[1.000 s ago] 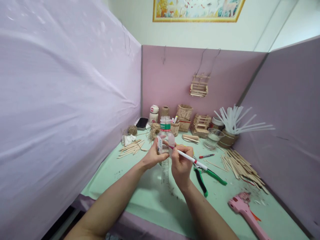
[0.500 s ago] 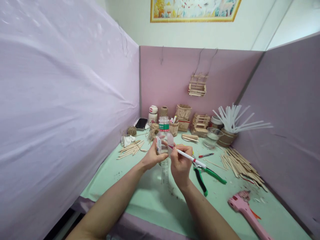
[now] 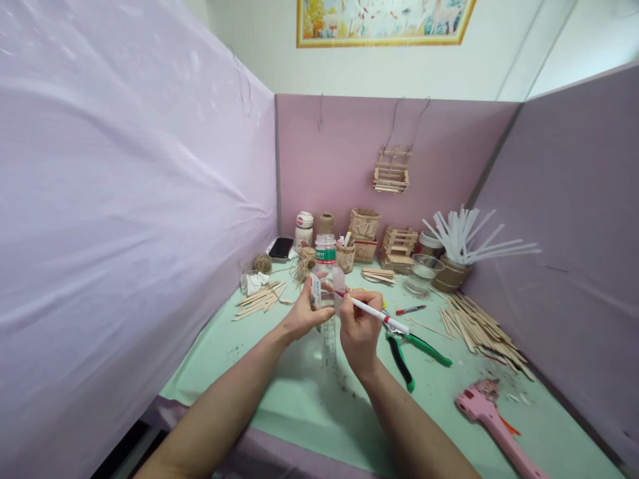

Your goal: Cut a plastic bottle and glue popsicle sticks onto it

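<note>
My left hand [image 3: 305,313] is wrapped round a clear plastic bottle [image 3: 325,241] with a green label band near its neck. Lower on the bottle, a white printed patch [image 3: 315,291] and a translucent flap [image 3: 339,281] stand out at its sides. Closed in a writing grip, my right hand [image 3: 360,331] holds a white marker [image 3: 372,310] with a red band. The marker's dark red tip is at the flap, though I cannot tell whether it touches. Below the hands, a clear ruler-like strip [image 3: 329,346] shows on the green tablecloth.
Green-handled pliers [image 3: 425,348] lie right of my right hand, with a pink glue gun [image 3: 492,422] nearer me. Wooden sticks [image 3: 482,332] spread at the right; more sticks [image 3: 260,299] lie left. Twine, baskets [image 3: 364,225] and a clear cup [image 3: 423,274] line the back.
The view has shifted very slightly. Both hands, the bottle and the marker keep nearly the same pose.
</note>
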A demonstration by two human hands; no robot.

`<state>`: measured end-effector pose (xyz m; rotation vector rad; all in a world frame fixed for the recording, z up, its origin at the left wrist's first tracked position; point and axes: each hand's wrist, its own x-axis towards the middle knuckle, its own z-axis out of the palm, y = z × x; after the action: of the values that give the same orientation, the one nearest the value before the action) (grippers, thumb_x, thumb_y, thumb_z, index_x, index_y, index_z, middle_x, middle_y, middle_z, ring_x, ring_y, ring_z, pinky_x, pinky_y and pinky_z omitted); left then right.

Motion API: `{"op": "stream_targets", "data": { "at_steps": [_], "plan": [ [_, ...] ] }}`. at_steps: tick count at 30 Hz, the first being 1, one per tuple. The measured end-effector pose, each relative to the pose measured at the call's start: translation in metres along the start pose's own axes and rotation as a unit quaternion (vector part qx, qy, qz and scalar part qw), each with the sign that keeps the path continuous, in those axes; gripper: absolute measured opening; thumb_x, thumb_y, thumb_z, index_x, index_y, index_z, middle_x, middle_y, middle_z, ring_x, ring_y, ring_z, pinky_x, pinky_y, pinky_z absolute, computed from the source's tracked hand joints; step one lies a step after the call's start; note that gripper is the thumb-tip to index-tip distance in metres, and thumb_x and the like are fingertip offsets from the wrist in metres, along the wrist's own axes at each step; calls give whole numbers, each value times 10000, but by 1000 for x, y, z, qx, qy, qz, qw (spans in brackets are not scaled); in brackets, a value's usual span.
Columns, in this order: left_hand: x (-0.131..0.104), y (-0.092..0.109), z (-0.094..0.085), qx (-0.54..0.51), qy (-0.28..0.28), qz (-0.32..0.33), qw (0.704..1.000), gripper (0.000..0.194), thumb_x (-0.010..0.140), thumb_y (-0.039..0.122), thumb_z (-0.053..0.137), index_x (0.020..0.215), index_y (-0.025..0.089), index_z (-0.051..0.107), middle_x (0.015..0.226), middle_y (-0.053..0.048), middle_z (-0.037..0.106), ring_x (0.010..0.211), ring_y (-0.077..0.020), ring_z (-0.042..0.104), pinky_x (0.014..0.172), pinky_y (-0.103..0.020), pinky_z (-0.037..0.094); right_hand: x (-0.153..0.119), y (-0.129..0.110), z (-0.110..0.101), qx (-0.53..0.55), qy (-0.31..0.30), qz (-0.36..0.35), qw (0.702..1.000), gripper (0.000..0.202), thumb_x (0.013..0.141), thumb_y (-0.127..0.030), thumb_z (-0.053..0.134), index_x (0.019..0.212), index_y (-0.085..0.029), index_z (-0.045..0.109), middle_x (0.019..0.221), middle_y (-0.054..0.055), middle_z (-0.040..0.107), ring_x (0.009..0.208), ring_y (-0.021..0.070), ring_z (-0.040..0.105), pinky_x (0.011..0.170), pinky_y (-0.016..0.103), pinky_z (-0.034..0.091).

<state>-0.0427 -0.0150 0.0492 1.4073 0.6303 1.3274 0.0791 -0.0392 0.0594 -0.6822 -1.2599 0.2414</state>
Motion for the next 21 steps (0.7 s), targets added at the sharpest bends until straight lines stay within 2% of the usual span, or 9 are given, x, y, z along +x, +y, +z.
{"op": "stream_targets", "data": {
  "at_steps": [9,15,21],
  "plan": [
    [0,2,2,9,-2,-2,1000,738,694,268,800,1311,263,396,1116,-49,579,1053,-247,647,950,-392,489,1,-3,-3,-20,-16,-8,1000,122,929,-214,523,842,-236,440,754,-44,528,706,132,569,705,294,479],
    [0,0,0,16,1,-7,1000,749,686,272,802,1312,265,392,1123,-47,557,1048,-241,638,943,-392,494,1,-1,-2,-11,9,8,1000,120,931,-222,527,847,-235,442,775,-41,525,704,130,564,685,285,459],
    [0,1,0,21,0,-6,1000,745,692,274,799,1316,268,393,1122,-44,561,1052,-240,638,942,-389,494,0,-2,-1,-5,-10,3,1000,130,934,-232,521,835,-235,437,744,-48,528,677,130,548,669,282,454]
  ]
}}
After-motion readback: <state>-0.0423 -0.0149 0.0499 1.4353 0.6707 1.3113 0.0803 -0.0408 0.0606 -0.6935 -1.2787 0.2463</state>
